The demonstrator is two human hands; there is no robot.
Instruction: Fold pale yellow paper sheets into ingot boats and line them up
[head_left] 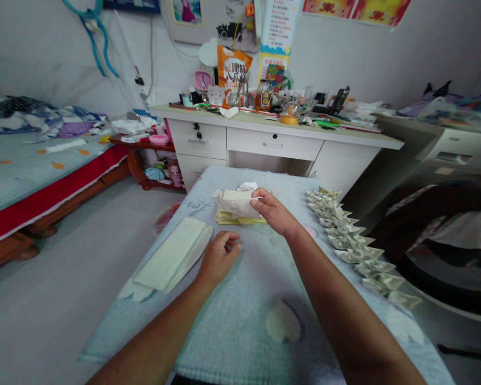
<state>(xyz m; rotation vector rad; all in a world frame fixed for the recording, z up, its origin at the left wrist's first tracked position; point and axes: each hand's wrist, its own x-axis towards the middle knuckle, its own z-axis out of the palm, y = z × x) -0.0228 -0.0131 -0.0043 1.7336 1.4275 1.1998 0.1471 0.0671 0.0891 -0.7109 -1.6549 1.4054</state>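
Right hand (273,212) pinches paper sheet (237,205) by its right side, over paper stack (240,220) toward covered table's (240,310) far edge. Left hand (219,255) loosely curled, apparently empty. Sheet likely light, floppy, creases easily; best gripped at edge or corner.

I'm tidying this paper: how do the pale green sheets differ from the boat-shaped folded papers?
The pale green sheets lie flat; the boat-shaped folded papers have raised points. The sheets are stacked at left; the papers form a row at right. Both rest on the pale blue cloth.
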